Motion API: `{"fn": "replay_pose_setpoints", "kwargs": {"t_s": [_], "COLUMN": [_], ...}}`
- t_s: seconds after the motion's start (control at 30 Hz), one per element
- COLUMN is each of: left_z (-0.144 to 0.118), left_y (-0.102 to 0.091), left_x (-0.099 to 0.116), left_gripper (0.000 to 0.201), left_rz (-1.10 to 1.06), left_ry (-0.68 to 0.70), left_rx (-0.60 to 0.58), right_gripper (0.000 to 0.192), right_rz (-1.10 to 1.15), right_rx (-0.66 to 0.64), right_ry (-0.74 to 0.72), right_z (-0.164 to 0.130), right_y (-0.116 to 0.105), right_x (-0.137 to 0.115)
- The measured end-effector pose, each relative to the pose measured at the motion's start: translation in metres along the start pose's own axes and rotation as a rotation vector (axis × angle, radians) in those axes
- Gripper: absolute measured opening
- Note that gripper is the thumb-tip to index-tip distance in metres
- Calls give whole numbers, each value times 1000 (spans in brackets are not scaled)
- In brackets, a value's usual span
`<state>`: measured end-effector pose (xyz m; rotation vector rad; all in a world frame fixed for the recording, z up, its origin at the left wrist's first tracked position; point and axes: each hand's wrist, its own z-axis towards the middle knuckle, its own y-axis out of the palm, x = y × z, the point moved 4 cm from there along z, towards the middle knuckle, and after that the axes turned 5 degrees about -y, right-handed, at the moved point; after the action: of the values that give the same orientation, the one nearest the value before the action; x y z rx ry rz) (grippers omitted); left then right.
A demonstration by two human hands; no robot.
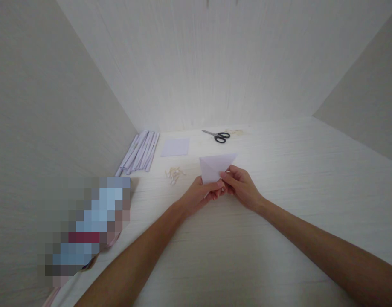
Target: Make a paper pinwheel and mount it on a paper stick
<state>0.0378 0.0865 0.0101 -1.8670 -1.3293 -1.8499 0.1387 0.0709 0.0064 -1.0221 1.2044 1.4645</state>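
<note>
A white sheet of paper (214, 165), folded into a roughly triangular shape, is held up between my two hands above the table. My left hand (202, 192) pinches its lower left edge, the thumb lying across the front. With thumb and fingers, my right hand (239, 181) grips the lower right edge near a fold. The fingertips of both hands come close together under the paper, and parts of them are hidden. Just left of my left hand lies a small heap of cotton swabs (174, 174).
Scissors with black handles (220, 137) lie beyond the paper near the back wall. A square of white paper (175, 147) and a bundle of rolled paper tubes (140, 151) are at the back left. A blurred-out object (100, 217) stands along the left wall.
</note>
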Motion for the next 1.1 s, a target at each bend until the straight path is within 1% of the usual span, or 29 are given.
{"fn": "replay_pose_setpoints", "kwargs": {"t_s": [0.13, 0.37, 0.6, 0.77, 1.1], "left_z": [0, 0, -1, -1, -2], "left_y": [1, 2, 2, 3, 2], "left_x": [1, 0, 1, 1, 2], "left_gripper": [14, 14, 15, 15, 18], "left_rz": [-3, -47, -15, -10, 1], "left_ry": [0, -19, -2, 20, -2], "left_rx": [-1, 32, 5, -15, -24], "right_gripper": [21, 21, 23, 22, 22], "right_rz": [-12, -15, -23, -2, -9], "right_rx": [-14, -20, 3, -1, 3], "right_ry": [-8, 13, -2, 16, 3], "right_z": [0, 0, 0, -1, -1], "right_y": [1, 1, 0, 1, 1], "right_x": [-1, 0, -1, -2, -2]}}
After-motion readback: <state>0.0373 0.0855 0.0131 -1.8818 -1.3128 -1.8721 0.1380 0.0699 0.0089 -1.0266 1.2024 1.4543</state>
